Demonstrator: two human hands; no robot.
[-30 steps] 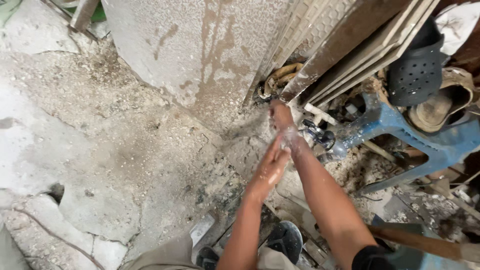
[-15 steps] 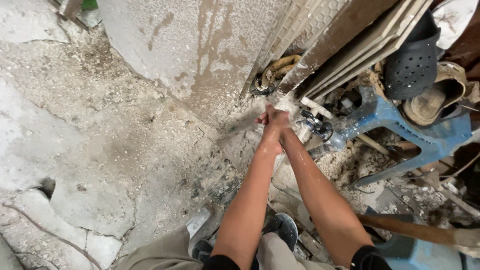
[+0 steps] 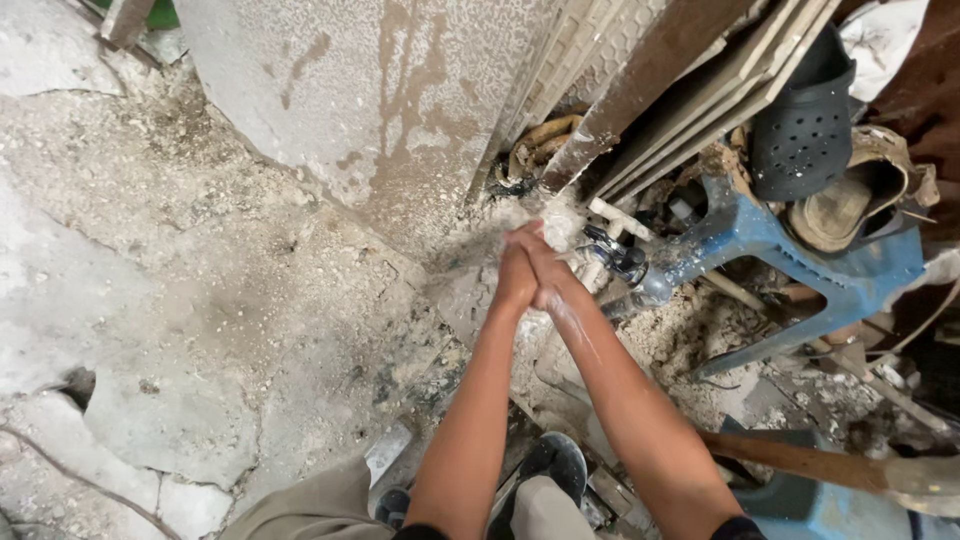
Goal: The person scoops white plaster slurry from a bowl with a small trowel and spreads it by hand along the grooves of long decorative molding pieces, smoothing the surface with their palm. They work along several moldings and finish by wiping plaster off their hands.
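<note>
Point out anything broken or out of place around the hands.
The concrete floor is cracked into slabs, with rubble scattered about. A blue plastic chair lies tipped over among debris, a black clog piled on it. The left hand and right hand press together, wet.

The left hand (image 3: 516,278) and right hand (image 3: 545,268) are pressed palm to palm, so their inner faces and whatever may lie between them are hidden, and the fingertips blur into pale spray. Just right of the hands, a small tap (image 3: 618,262) is partly covered by pipe and rubble, its outlet too small to make out. Far right of the tap, a blue plastic chair (image 3: 800,265) vanishes under piled sandals.
</note>
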